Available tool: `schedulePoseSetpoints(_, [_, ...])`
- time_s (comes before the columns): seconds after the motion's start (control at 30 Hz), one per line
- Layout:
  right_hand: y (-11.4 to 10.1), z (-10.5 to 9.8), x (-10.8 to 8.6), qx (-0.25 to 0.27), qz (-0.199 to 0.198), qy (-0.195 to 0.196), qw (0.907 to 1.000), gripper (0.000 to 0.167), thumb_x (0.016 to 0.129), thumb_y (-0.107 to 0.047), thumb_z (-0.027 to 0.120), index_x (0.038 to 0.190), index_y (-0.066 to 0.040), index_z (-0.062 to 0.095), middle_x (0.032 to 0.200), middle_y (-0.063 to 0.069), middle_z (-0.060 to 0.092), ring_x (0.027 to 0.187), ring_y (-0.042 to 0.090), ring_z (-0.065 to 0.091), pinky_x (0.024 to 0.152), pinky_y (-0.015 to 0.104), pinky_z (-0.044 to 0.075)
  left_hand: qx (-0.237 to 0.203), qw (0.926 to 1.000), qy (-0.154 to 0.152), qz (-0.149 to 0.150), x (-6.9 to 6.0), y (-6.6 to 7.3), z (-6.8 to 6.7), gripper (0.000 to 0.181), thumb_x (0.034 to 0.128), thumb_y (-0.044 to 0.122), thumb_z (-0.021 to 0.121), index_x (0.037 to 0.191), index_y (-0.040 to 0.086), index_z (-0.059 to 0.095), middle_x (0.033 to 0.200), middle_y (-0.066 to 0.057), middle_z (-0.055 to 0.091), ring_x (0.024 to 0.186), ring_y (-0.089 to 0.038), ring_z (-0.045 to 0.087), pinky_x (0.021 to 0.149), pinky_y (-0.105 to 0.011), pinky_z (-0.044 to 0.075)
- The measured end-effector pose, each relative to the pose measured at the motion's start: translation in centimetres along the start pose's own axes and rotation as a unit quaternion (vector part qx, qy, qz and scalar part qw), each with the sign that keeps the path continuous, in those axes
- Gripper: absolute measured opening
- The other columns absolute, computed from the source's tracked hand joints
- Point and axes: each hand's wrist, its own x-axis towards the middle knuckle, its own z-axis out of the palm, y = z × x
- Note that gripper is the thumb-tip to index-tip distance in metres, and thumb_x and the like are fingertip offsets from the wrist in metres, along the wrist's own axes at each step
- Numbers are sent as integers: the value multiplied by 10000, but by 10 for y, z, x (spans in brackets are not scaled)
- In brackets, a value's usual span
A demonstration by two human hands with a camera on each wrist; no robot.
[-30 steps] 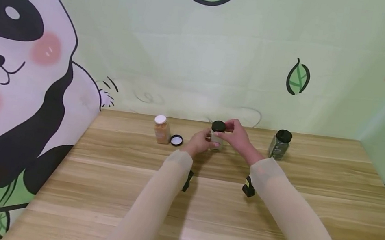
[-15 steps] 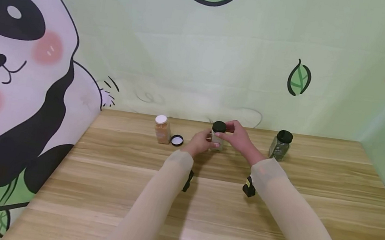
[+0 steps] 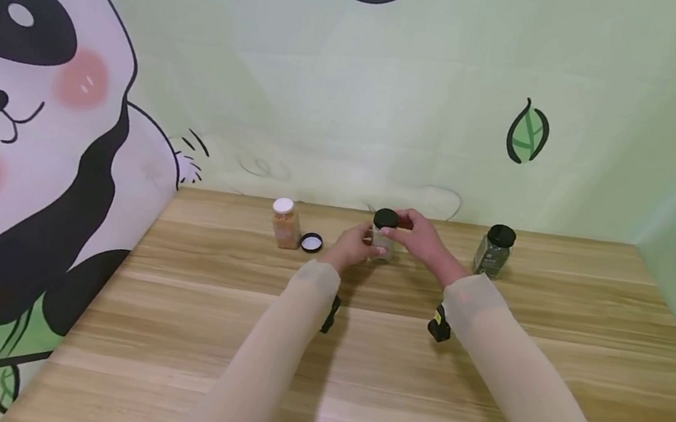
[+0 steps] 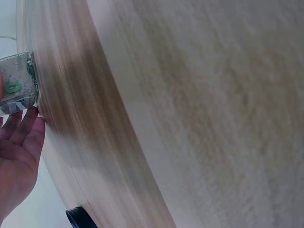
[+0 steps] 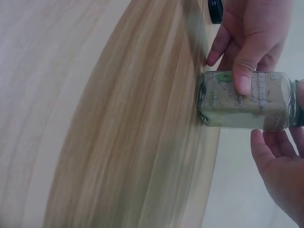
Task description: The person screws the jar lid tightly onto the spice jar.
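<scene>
A square clear glass seasoning jar (image 5: 237,111) with a black lid (image 3: 385,218) stands upright on the table, near its back edge. My left hand (image 3: 351,247) grips the jar's body from the left, its thumb across the label in the right wrist view. On the other side, my right hand (image 3: 426,242) holds the black lid between thumb and fingers. The lid is on the jar; whether it is loose I cannot tell. In the left wrist view, only the jar's lower part (image 4: 23,88) shows, and its top is out of frame.
To the left stands a jar of orange seasoning (image 3: 286,229) with a white top. Beside it lies an upturned black lid (image 3: 310,242) with a white inside. A dark-filled jar (image 3: 493,253) with a black lid stands on the right. A printed wall cloth (image 3: 354,98) rises behind the table.
My right thumb has shifted slightly at the lid. The left hand keeps its grip, and the jar stays in place. The head view has tilted a little.
</scene>
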Motion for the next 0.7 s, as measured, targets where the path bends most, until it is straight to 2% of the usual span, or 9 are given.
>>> schedulePoseSetpoints(0.07, [0, 1, 1, 35, 17, 64, 10000, 548, 996, -216, 681, 1426, 54, 474, 1476, 270, 535, 1425, 412, 485, 1195, 530, 418, -92, 10000, -22, -3, -4, 3, -1, 608, 976, 181, 707, 1508, 40, 448, 1572, -221, 471, 1456, -371, 488, 1201, -436, 439])
schedulePoseSetpoints(0.23, [0, 2, 3, 159, 14, 97, 9998, 615, 983, -171, 691, 1480, 58, 408, 1483, 292, 507, 1433, 425, 475, 1195, 536, 418, -79, 10000, 1, 17, -8, 6, -2, 609, 982, 167, 697, 1518, 40, 436, 1566, -218, 480, 1445, -371, 500, 1188, -452, 451])
schedulePoseSetpoints(0.37, [0, 2, 3, 217, -41, 71, 9997, 636, 992, -166, 677, 1522, 37, 388, 1499, 294, 497, 1441, 425, 465, 1194, 539, 418, -133, 9999, 23, 43, -8, 6, -2, 602, 979, 151, 698, 1514, 48, 442, 1559, -219, 488, 1435, -381, 508, 1178, -460, 461])
schedulePoseSetpoints(0.6, [1, 2, 0, 401, 29, 73, 9992, 573, 986, -167, 686, 1446, 63, 434, 1481, 283, 509, 1431, 420, 474, 1186, 541, 425, -160, 9999, 19, 53, -6, 4, -2, 583, 977, 154, 702, 1495, 43, 458, 1537, -218, 515, 1443, -366, 504, 1172, -450, 469])
schedulePoseSetpoints(0.7, [1, 1, -1, 403, 44, 31, 9992, 613, 981, -175, 691, 1483, 39, 411, 1496, 273, 498, 1440, 420, 463, 1186, 554, 421, -184, 9998, 10, 44, -5, 3, -1, 611, 978, 153, 700, 1516, 39, 436, 1544, -221, 507, 1447, -360, 499, 1181, -446, 460])
